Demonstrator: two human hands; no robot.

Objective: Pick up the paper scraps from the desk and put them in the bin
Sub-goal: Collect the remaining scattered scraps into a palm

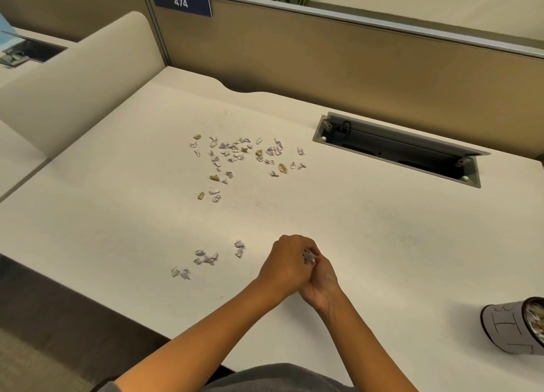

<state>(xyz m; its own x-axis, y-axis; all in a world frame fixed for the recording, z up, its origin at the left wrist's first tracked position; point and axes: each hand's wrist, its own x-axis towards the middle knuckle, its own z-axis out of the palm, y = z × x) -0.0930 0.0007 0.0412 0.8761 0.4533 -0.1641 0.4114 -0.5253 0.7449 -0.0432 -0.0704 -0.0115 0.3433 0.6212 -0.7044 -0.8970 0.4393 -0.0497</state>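
A: Where are the hands?
B: Left hand (287,263) and right hand (319,276) meet above the surface (382,229), fingers (297,244) curled round a white scrap (309,256).
A: And other scraps?
B: A far cluster (241,156); a near group (206,259). The bin (509,325) stands right.

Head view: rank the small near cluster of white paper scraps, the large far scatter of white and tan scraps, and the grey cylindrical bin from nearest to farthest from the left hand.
1. Small near cluster of white paper scraps, just left of the left hand.
2. Large far scatter of white and tan scraps, farther up the desk.
3. Grey cylindrical bin, far right edge.
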